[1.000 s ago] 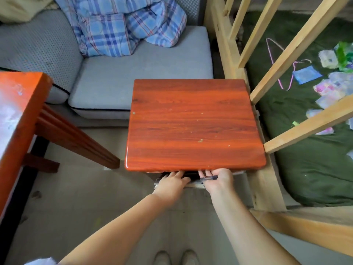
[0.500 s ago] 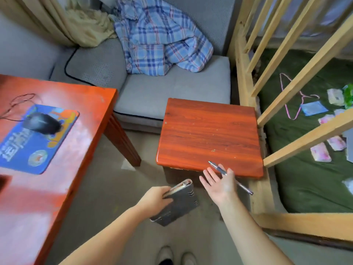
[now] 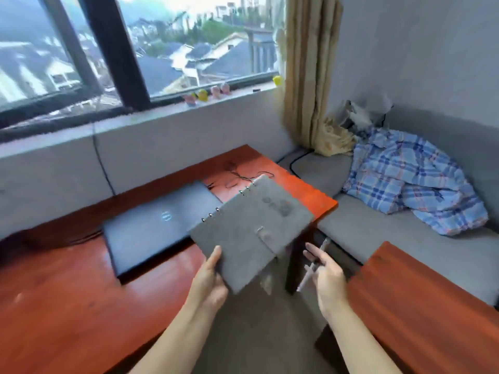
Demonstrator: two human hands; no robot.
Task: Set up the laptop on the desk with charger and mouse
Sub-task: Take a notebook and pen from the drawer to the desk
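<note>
The left hand (image 3: 209, 286) holds a grey ring-bound notebook (image 3: 252, 233) by its near corner, thumb on the cover, the book tilted in the air above the right end of the tabletop (image 3: 81, 306). The right hand (image 3: 325, 276) has its grip on a pen (image 3: 313, 265), pinched between the fingers, with the remaining fingers spread loosely.

The laptop (image 3: 159, 228) lies closed and flat on the tabletop, near the wall under the window, partly hidden behind the notebook. A thin dark cable (image 3: 237, 176) is loosely coiled on the tabletop beyond the laptop; what it belongs to cannot be told. No mouse or charger brick is visible in this view.

Assessment: the step in hand appears to be bringing accessories to the desk, with the laptop already placed but not opened. The next move calls for setting notebook and pen down clear of the laptop lid, which frees both hands for charger and mouse.
</note>
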